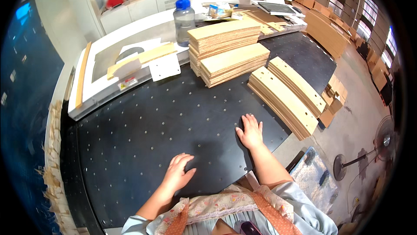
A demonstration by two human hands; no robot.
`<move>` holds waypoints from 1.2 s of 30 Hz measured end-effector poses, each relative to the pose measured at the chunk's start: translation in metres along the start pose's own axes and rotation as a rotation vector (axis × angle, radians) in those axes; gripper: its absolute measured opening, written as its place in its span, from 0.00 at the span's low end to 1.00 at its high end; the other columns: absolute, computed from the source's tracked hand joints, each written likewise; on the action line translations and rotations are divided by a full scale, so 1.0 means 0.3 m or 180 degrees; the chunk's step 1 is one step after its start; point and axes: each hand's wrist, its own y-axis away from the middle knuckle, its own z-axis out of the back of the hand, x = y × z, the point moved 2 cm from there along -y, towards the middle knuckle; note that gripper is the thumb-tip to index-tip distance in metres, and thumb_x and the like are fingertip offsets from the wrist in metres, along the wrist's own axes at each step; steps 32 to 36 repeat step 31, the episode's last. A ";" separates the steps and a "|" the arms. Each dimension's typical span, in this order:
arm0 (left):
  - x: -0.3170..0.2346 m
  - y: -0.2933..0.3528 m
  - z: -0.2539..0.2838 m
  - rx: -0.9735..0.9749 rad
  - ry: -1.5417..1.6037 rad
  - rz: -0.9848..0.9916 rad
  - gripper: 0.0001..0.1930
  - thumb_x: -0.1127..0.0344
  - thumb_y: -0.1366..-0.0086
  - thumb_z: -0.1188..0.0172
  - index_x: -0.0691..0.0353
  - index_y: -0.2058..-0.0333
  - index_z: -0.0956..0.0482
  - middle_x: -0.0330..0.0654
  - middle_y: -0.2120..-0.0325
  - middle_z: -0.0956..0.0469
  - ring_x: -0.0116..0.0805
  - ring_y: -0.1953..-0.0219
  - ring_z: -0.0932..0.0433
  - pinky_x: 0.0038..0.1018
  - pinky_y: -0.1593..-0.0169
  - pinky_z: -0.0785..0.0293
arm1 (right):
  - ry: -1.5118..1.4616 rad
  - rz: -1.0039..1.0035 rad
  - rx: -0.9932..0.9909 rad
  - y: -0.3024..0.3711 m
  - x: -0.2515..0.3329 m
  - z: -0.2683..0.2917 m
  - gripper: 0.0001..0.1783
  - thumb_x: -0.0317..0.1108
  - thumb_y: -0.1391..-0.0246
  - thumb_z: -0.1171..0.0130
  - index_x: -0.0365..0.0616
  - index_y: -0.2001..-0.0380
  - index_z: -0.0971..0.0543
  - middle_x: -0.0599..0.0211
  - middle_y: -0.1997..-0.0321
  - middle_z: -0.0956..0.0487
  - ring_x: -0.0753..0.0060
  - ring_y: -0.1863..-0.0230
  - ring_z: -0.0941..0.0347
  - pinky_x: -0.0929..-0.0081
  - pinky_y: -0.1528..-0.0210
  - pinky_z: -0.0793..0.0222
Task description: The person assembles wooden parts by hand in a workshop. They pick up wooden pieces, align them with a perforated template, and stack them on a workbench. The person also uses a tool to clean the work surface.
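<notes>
My left hand (177,173) is over the near middle of a black table (143,148) dotted with small pale studs. Its fingers are stretched out with nothing in them. Farther right, my right hand (250,131) lies on or just above the black surface, fingers spread and holding nothing. Nearest to it is a stack of long wooden boards (284,102) with drilled holes, reaching the table's right edge. Beside that lies a second drilled stack (297,83). Beyond my hands stand a lower stack of plain boards (234,65) and a taller one (223,35) behind it.
A blue-capped water bottle (184,22) stands behind the stacks. A white machine ledge (100,61) carries a wooden strip and a white card (165,67). At the back are a keyboard (276,8) and a monitor. A floor fan (382,141) stands right; a person in red is far off.
</notes>
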 end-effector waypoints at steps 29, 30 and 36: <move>0.136 -0.620 -0.269 -0.0668 -0.0082 0.0263 0.24 0.69 0.50 0.36 0.62 0.52 0.30 0.49 0.52 0.29 0.47 0.46 0.31 0.35 0.43 0.36 | -0.1779 0.0308 0.0259 -0.359 -0.034 -0.049 0.25 0.40 0.54 0.40 0.46 0.51 0.27 0.59 0.45 0.29 0.58 0.39 0.39 0.54 0.33 0.54; 0.134 -0.624 -0.274 -0.0695 -0.0191 0.0319 0.24 0.69 0.50 0.36 0.62 0.52 0.30 0.49 0.52 0.28 0.47 0.47 0.31 0.35 0.43 0.35 | -0.1793 0.0332 0.0271 -0.360 -0.032 -0.050 0.25 0.41 0.54 0.39 0.46 0.51 0.27 0.59 0.45 0.29 0.58 0.39 0.39 0.54 0.33 0.55; 0.134 -0.627 -0.276 -0.0698 -0.0193 0.0322 0.24 0.69 0.50 0.36 0.62 0.52 0.30 0.49 0.52 0.28 0.47 0.47 0.31 0.35 0.43 0.35 | -0.1784 0.0352 0.0286 -0.357 -0.034 -0.050 0.25 0.41 0.54 0.39 0.47 0.51 0.27 0.59 0.45 0.29 0.58 0.39 0.39 0.54 0.32 0.55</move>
